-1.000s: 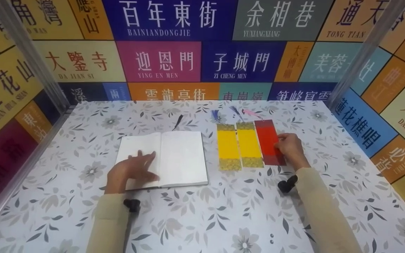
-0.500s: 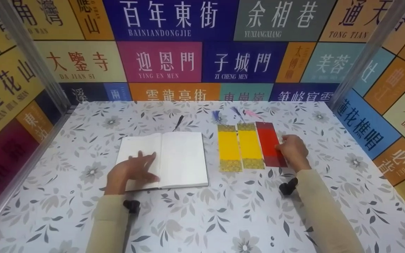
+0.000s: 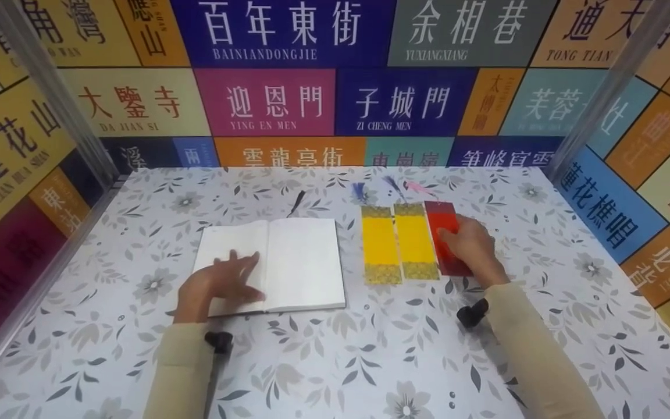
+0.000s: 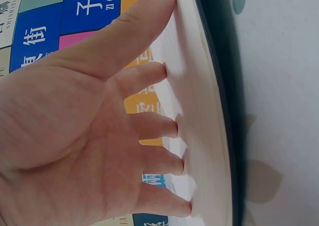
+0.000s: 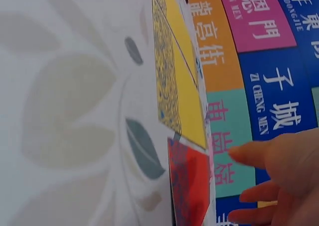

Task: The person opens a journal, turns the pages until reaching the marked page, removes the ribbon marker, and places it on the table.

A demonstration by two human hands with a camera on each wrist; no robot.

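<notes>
A blank notebook lies spread flat on the table. My left hand rests on its left page with fingers apart; in the left wrist view the fingertips press the paper and the thumb reaches toward the middle fold. To the right, two yellow bookmarks with gold patterned ends lie beside a red bookmark. My right hand is over the red bookmark's right side, covering part of it. In the right wrist view, its thumb and fingers stand apart, with the red bookmark on the table beyond them.
Blue and pink tassels stretch from the bookmarks' far ends. A black ribbon tail sticks out behind the notebook. Panels of coloured signs stand at the back and sides, with clear posts at the corners.
My right hand has shifted left from the red bookmark's right edge, its thumb now reaching across it. The left hand stays on the page; the bookmarks hold their places.
</notes>
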